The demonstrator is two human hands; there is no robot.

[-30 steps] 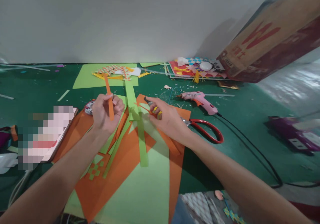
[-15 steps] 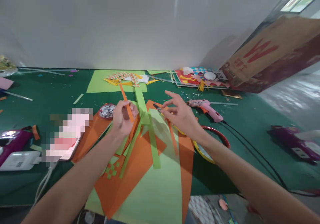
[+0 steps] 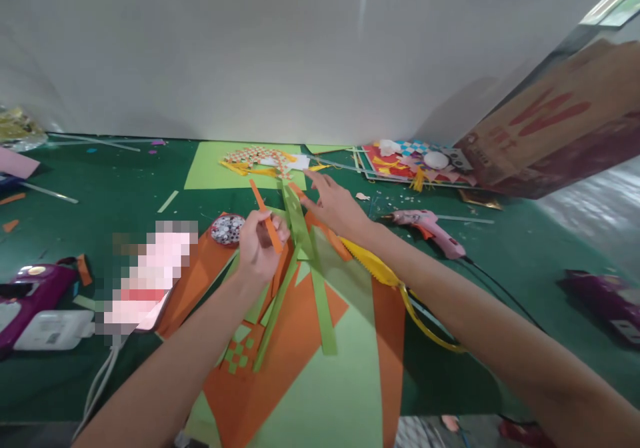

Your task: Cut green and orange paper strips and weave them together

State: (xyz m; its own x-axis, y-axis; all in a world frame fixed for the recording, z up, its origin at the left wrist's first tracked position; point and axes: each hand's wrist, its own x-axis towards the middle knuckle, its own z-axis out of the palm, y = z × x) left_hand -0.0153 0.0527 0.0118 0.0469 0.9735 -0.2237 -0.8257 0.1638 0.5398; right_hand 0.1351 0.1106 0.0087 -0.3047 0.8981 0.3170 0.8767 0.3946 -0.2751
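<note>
One orange strip [image 3: 273,231]: pinched between the thumb and fingers of the left hand [image 3: 260,245], slanting, its ends showing above and below the grip.
Right hand [image 3: 337,203]: farther from the wearer than the left, fingers stretched forward; whether they grip the bit of orange paper [image 3: 294,188] at their tips, I cannot tell.
Green strips [image 3: 300,225]: between the hands, overlapping, two tails spreading toward the wearer.
Layered sheets: orange sheet [image 3: 280,368] and pale green sheet [image 3: 325,395] below the hands, a small green checkered piece [image 3: 240,353] on top.
Scissors [image 3: 373,261]: yellow, partly hidden beneath the right forearm.
Glue gun [image 3: 433,229]: pink, on the green tabletop [image 3: 525,248], right of the right hand.
Round patterned disc [image 3: 227,229]: just left of the left hand.
Woven piece [image 3: 255,157]: with yellow tassels, beyond both hands.
Paper bag [image 3: 560,121]: leaning at far right.
</note>
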